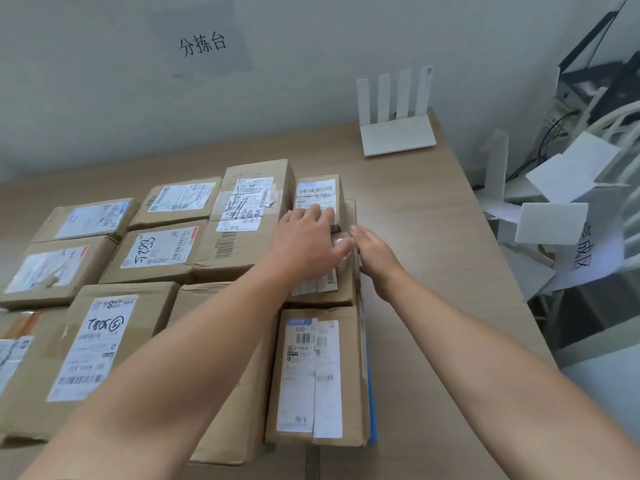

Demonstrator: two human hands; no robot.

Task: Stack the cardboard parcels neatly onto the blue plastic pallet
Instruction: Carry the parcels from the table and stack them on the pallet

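Note:
Several labelled cardboard parcels lie packed side by side on the tan table (433, 244). A thin blue pallet edge (371, 393) shows under the parcels' right side. My left hand (308, 240) lies flat on top of a taped parcel (325, 285) at the right of the group, fingertips touching the small parcel (317, 195) behind it. My right hand (375, 258) presses flat against that taped parcel's right side, fingers straight. A long parcel (318, 375) sits nearest me on the right. A tall parcel with handwriting (247, 209) stands left of my hands.
A white router (396, 126) with several antennas stands at the table's far right by the wall. Loose white cardboard sheets and cables (568, 188) pile up beyond the table's right edge. A paper sign (202, 43) is on the wall.

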